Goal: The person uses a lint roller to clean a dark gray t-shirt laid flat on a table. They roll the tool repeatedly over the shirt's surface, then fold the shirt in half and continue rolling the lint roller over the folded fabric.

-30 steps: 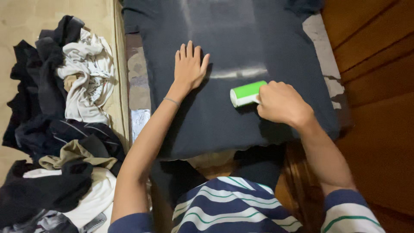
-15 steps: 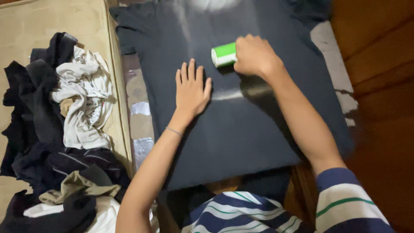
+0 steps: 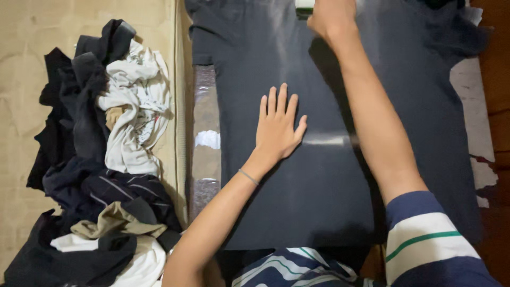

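The dark shirt (image 3: 340, 175) lies spread flat over the table (image 3: 204, 133), smooth across its middle, one short sleeve reaching toward the table's far left corner and its hem hanging at the near edge in front of me. My left hand (image 3: 277, 127) rests palm down on the middle of the shirt, fingers straight and close together, gripping nothing. My right hand (image 3: 332, 18) is clenched around the green and white lint roller (image 3: 305, 5), of which only a sliver shows at the far edge of the shirt, near the collar. Half a second ago that roller sat lower, just beside my left fingertips; since then my right arm has stretched out and carried it up the shirt, while my left hand has stayed planted. Beside the table's left edge, a pile of clothes (image 3: 101, 159) lies heaped on the beige bed (image 3: 26, 69).
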